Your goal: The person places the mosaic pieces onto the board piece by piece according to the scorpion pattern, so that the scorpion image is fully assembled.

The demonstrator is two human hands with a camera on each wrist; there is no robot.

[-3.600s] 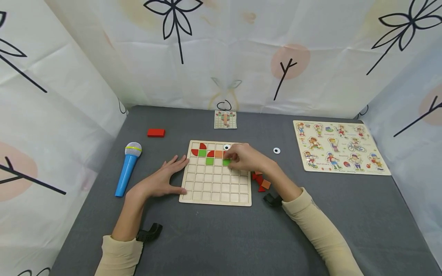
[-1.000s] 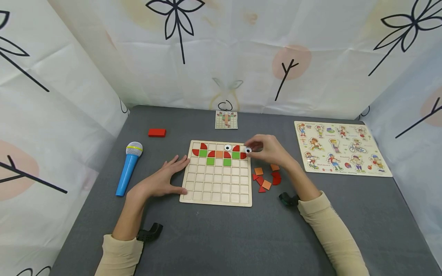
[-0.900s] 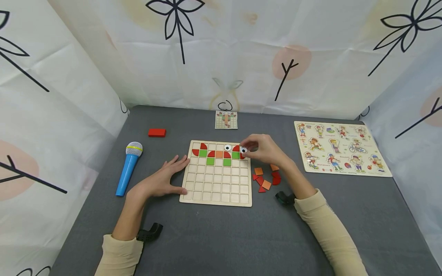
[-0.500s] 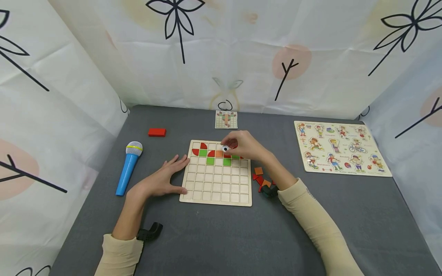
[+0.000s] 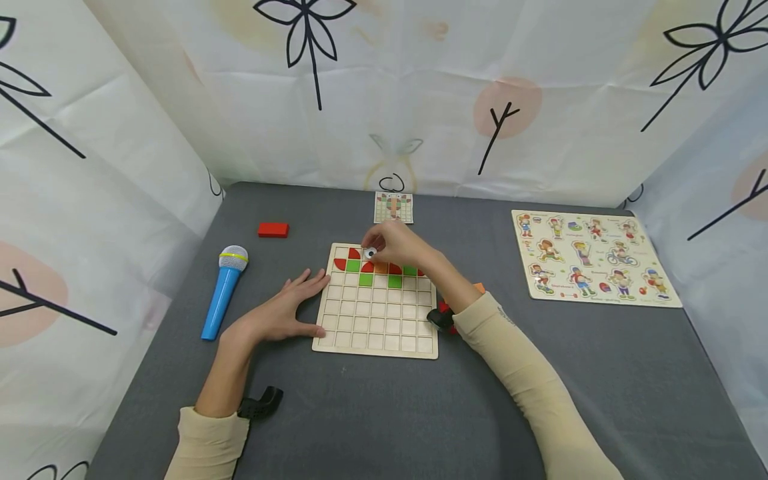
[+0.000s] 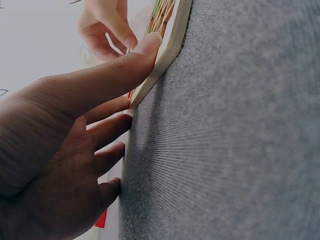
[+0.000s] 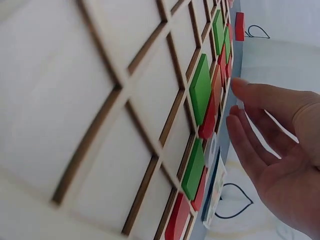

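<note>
A square wooden grid board point(image 5: 372, 327) lies on the grey table, with red, green and orange pieces in its upper rows. My left hand point(image 5: 276, 310) rests at the board's left edge, fingers spread. In the left wrist view its thumb point(image 6: 147, 46) lies on the rim near a corner. Over the top rows, my right hand point(image 5: 401, 244) pinches a white eye disc point(image 5: 370, 253) with a black ring. From the right wrist view, green tiles point(image 7: 201, 90) stand in their cells beside the right hand point(image 7: 285, 140); another white disc point(image 7: 212, 147) lies in the top row.
Behind the board stands a small pattern card point(image 5: 393, 208). To the left are a blue toy microphone point(image 5: 223, 293) and a red block point(image 5: 273, 230). A picture puzzle board point(image 5: 591, 257) lies at right. Loose red and orange pieces point(image 5: 479, 287) are partly hidden by the right arm.
My right hand has carried the eye disc leftward from the board's right edge to over its upper left middle. Earlier, more red and green pieces joined the right side. The left hand stays put.
</note>
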